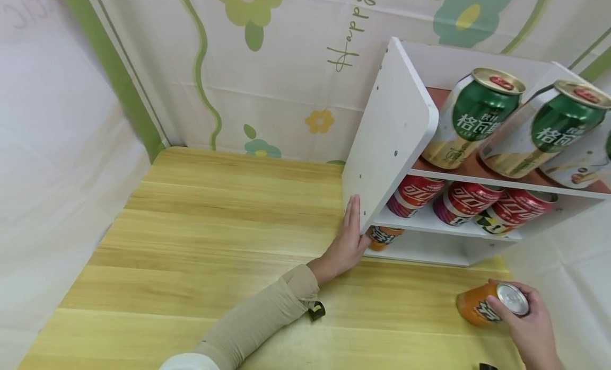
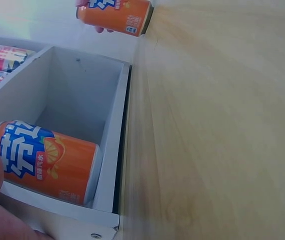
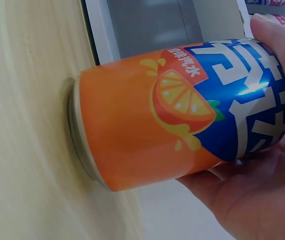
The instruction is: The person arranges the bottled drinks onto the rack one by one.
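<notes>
My left hand [image 1: 347, 245] grips the front edge of the white shelf's left side panel [image 1: 389, 131], its fingers laid along the outer face. Just inside that panel, an orange soda can [image 2: 50, 162] stands in the bottom compartment, partly covered by the left hand in the left wrist view. Out to the right, my right hand [image 1: 534, 322] holds a second orange soda can [image 1: 479, 306] around its upper part. This can tilts, its silver top toward the hand and its base close over the wooden table [image 3: 27, 125].
Several red cola cans [image 1: 470, 200] line the middle shelf. Taller green-and-white cans [image 1: 477, 115] stand on the top tier. Behind the shelf hangs a flowered cloth [image 1: 286, 68], and a white cloth [image 1: 62, 163] borders the table's left side. A small black object [image 1: 316, 310] shows beside the left sleeve.
</notes>
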Available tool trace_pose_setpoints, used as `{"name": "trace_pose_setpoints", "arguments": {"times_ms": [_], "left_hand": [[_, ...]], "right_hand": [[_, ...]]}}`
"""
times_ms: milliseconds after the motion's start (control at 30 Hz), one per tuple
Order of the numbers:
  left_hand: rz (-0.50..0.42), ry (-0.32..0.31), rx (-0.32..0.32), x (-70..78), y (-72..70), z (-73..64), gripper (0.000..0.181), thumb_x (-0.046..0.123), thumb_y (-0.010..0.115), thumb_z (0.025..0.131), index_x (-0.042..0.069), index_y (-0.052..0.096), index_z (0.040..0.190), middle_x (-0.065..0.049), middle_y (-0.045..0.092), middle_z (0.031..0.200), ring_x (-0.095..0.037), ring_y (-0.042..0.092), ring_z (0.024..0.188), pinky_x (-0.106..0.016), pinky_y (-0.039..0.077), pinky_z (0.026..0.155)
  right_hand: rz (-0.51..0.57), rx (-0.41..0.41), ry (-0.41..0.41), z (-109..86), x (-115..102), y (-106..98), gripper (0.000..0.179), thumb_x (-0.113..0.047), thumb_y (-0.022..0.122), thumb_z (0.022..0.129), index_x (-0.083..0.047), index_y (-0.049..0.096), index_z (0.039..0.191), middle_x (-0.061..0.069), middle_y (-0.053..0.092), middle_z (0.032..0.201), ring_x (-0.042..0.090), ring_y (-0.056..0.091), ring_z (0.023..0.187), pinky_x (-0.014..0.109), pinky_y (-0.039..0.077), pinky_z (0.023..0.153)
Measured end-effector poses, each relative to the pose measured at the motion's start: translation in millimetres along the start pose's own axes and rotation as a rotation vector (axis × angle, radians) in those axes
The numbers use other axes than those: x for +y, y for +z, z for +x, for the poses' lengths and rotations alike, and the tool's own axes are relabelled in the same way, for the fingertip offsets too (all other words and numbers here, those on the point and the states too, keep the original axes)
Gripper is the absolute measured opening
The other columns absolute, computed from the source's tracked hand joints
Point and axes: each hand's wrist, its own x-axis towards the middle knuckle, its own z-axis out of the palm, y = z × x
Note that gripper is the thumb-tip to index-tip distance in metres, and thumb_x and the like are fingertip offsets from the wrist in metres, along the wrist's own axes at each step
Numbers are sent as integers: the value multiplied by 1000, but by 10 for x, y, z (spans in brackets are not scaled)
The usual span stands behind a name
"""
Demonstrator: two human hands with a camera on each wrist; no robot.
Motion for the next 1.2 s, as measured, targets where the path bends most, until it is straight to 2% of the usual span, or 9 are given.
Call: {"name": "trace_pose_setpoints", "arguments": {"times_ms": [267,367,500,700,933,1067,1200], "left_hand": [[0,-5,-2,3,-4,2,97,-6,55,95,10,-15,161,-15,-11,169,-30,6,155,-45,19,120],[1,0,2,-8,1,5,97,-6,55,95,10,-15,161,-16,-11,169,-31,6,155,-45,20,120],[-2,8,7,-15,9,7,98,-7,55,95,9,-15,161,-16,-11,169,-31,7,154,-45,20,120],[-2,-3,0,-15,12,9,98,-7,55,95,11,-16,161,-15,-11,169,-31,8,154,-46,21,120],[2,-2,-7,-1,0,6,98,-7,54,95,10,-16,161,-15,-13,169,-30,6,155,-45,20,120],[5,-1,-6,5,-3,-5,99,-9,54,94,9,-16,161,-16,-12,168,-31,5,155,-45,20,120],[1,-4,-4,5,-1,-2,99,-9,55,93,10,-16,161,-15,-12,169,-32,7,155,-46,21,119]], "right_hand": [[110,76,-64,6,-21,65,49,23,64,87,-4,58,127,-11,73,117,-2,63,108,8,49,84],[106,112,-66,21,-48,89,51,23,66,86,1,59,131,-10,72,118,-1,64,108,8,50,82],[106,120,-62,45,-83,117,53,23,66,85,4,59,135,-10,72,119,-1,64,107,9,51,81],[95,78,-54,89,-143,164,53,19,68,87,2,60,137,-12,73,118,-2,65,105,10,52,78],[62,5,-113,207,-240,265,53,21,66,87,7,57,137,-9,72,119,0,66,106,11,52,79],[20,-36,-137,306,-295,336,52,19,67,88,8,56,137,-10,72,119,0,65,105,10,52,80],[-47,-60,-139,400,-339,388,50,15,69,88,3,59,137,-15,71,117,-3,65,102,10,52,76]]}}
